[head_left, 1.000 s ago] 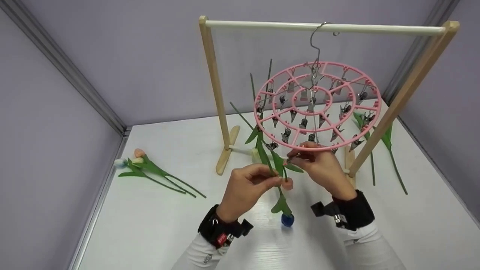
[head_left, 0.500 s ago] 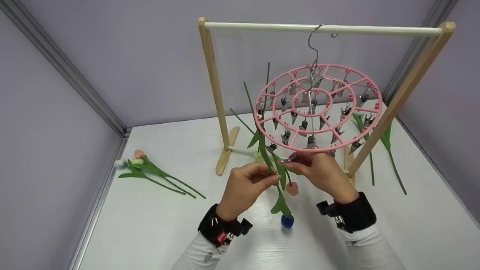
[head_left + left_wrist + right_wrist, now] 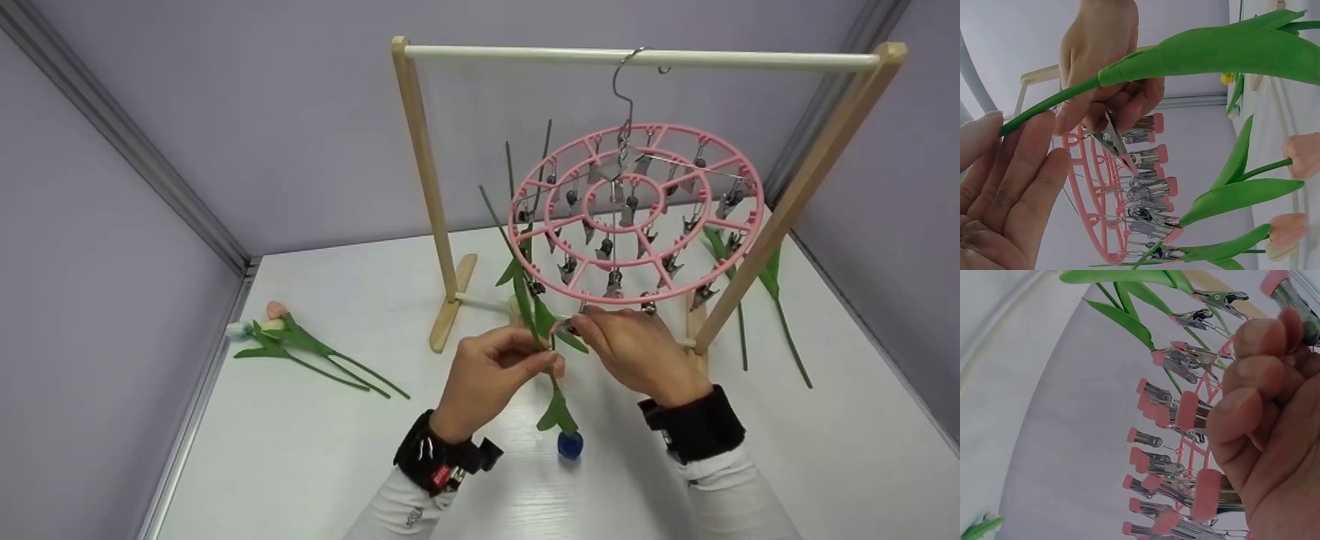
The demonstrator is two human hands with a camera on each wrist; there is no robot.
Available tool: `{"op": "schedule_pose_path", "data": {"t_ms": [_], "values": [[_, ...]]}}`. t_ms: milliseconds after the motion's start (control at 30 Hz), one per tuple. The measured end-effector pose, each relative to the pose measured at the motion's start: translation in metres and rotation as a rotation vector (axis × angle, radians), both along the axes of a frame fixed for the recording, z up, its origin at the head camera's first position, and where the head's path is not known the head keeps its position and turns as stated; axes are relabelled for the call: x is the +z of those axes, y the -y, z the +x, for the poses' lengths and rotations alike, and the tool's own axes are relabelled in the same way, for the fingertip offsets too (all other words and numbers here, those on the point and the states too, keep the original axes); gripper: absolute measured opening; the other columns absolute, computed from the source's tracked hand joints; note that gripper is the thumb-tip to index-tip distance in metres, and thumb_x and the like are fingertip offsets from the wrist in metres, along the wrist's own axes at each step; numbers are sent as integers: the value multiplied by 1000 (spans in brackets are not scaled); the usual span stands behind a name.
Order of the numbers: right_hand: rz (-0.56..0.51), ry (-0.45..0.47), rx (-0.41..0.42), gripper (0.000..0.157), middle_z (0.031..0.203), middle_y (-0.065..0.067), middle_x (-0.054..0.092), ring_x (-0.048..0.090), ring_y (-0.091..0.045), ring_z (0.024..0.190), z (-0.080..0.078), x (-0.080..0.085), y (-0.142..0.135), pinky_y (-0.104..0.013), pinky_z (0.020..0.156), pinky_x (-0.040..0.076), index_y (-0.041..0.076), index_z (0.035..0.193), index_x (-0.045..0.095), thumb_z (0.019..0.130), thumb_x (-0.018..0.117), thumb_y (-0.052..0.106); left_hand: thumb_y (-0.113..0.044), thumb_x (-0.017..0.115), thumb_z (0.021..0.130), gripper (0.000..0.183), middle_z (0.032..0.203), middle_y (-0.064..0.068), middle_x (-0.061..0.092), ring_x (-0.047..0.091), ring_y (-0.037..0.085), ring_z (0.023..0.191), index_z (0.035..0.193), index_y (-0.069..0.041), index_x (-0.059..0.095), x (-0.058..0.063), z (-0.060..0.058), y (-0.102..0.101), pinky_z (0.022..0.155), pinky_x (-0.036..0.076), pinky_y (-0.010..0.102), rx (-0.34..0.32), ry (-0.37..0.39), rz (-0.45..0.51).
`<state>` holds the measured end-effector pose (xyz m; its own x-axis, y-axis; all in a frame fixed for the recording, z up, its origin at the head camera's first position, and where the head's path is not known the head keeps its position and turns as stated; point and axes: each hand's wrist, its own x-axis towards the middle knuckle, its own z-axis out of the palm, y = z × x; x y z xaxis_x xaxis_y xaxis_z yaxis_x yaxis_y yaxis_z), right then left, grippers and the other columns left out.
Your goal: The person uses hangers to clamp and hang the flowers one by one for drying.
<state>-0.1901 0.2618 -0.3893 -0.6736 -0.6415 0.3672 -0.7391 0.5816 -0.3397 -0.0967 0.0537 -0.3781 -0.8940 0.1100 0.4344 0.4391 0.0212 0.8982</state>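
My left hand (image 3: 487,379) pinches the green stem of an artificial tulip between thumb and fingers. The tulip's blue bloom (image 3: 570,445) points down toward me, its leaves (image 3: 556,414) just above it. Close to that stem, my right hand (image 3: 645,351) grips a metal clip (image 3: 1111,139) with pink tips, under the near rim of a round pink clip hanger (image 3: 600,298). The left wrist view shows peach tulips (image 3: 1304,156) hanging bloom-down from other clips. The right wrist view has green leaves (image 3: 1123,323) at clips beyond my fingers.
The hanger hangs by its hook (image 3: 616,82) from a white rail (image 3: 510,52) between wooden posts (image 3: 427,172). Several tulips (image 3: 289,334) lie at the table's left, and more green stems (image 3: 791,334) lie behind the right post. Grey walls (image 3: 315,135) enclose the table.
My right hand has turned over and brought the clip left, nearer the stem. The hanger and its hanging tulips have swayed slightly. My left hand has stayed almost in place on the tulip.
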Motion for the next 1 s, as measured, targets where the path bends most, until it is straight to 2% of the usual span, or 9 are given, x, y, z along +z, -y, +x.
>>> {"op": "schedule_pose_path", "data": {"t_ms": [133,267,400,600,733,933,1000], "values": [[-78,8,-52,36,59,8,33,37,-12,50,1,-6,5,-29,46,32,17,74,47,107,45,30,0,71,90,9,87,12,73,73,29,77,98,4,71,-1,1,1,72,60,40,4,1,5],[-121,-25,-132,37,58,6,35,37,-12,47,-1,-13,9,-30,43,30,16,73,48,102,57,37,-9,73,90,11,89,5,74,72,22,76,98,-1,73,-3,2,3,70,60,36,51,-2,-39],[-128,-93,-179,40,56,5,39,37,-13,45,-2,-17,11,-30,41,29,15,70,51,97,64,42,-15,75,90,14,90,1,74,72,21,76,98,-4,74,-4,3,4,68,60,33,78,-11,-57],[-121,-149,-144,43,56,6,38,35,-11,45,-3,-14,12,-29,40,27,17,67,48,95,64,46,-15,75,90,16,90,1,74,72,19,77,98,-2,74,-5,2,4,69,60,34,82,-15,-62],[-148,-180,-110,40,57,7,36,37,-13,47,-6,-11,12,-29,42,28,16,67,49,96,64,39,-15,75,89,15,90,2,73,72,17,78,98,-3,74,-5,2,4,70,60,33,82,-12,-65],[-140,-268,-76,40,56,7,38,40,-14,46,-10,-8,13,-29,41,28,17,65,49,91,69,42,-14,76,89,15,90,3,73,72,17,80,99,-3,74,-5,1,3,71,60,33,88,-22,-62],[-143,-276,-70,36,56,7,39,41,-14,47,-12,-8,14,-29,42,29,16,68,52,92,68,39,-14,76,89,15,90,3,73,72,16,80,100,-3,74,-5,1,3,72,60,33,88,-25,-64]]}}
